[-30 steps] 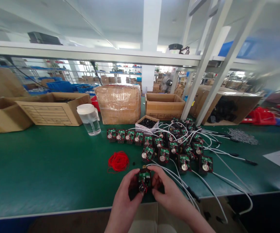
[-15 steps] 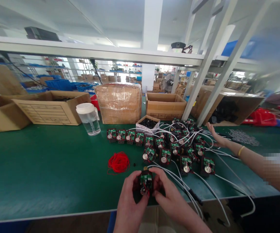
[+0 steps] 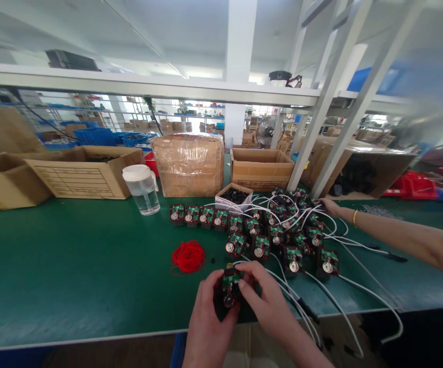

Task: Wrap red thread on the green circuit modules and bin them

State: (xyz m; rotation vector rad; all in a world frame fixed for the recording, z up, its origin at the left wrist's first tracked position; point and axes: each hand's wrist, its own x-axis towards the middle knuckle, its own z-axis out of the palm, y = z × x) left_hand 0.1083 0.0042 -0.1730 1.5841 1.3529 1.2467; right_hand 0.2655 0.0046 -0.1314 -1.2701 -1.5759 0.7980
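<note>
Between my hands, close to the table's front edge, is a small black housing with a green circuit board point(image 3: 230, 282), red wires and a round metal part. My left hand point(image 3: 211, 312) grips its left side, fingers and thumb wrapped round it. On the other side my right hand point(image 3: 265, 301) holds the unit too, its thumb on the board's right edge. A white cable point(image 3: 279, 278) runs off to the right behind my right hand. Beyond my hands lie a bundle of red wire point(image 3: 188, 256) and a tiny black piece point(image 3: 213, 260).
Rows of similar circuit-board units point(image 3: 261, 247) with white cables cover the table at right. A co-worker's hand point(image 3: 331, 207) reaches into them. Behind stand a small box of black parts point(image 3: 234, 196), a water jug point(image 3: 141, 190) and cardboard boxes point(image 3: 191, 166).
My right thumb has moved up onto the board's right edge; my left hand stays round the unit. The co-worker's hand has moved left to the cabled units.
</note>
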